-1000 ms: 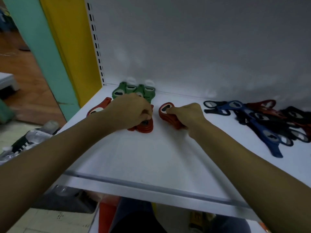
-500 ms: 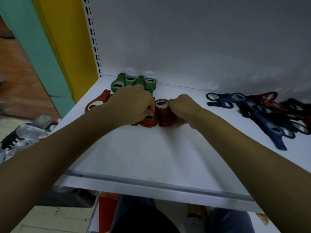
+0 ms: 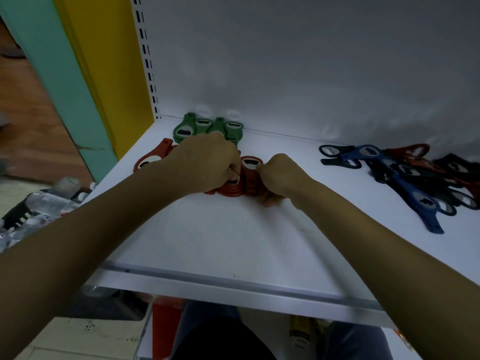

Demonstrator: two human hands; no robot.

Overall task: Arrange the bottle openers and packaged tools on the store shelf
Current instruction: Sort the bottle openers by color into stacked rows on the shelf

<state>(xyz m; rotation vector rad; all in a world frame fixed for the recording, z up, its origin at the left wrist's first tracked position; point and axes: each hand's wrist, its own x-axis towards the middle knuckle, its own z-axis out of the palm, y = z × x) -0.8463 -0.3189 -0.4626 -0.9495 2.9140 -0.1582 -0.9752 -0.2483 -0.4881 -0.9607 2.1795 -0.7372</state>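
Note:
Red bottle openers [image 3: 248,175] lie stacked side by side on the white shelf [image 3: 233,240], left of its middle. My left hand [image 3: 205,162] is closed over the left stack and my right hand [image 3: 279,175] grips the right stack, the two stacks touching. Another red opener [image 3: 152,158] sticks out to the left under my left forearm. Green openers [image 3: 207,127] sit in a row against the back wall, just behind my left hand. A loose pile of blue, black and red openers [image 3: 405,175] lies at the right.
The shelf's white back panel [image 3: 298,61] rises behind the openers, with a slotted upright [image 3: 146,58] and a yellow side panel [image 3: 104,61] at the left. The shelf's front lip [image 3: 233,284] runs across below my arms. Plastic bottles [image 3: 44,201] lie on the floor at lower left.
My right hand slid its red stack leftward until it met the stack under my left hand. Both hands now press the red openers together.

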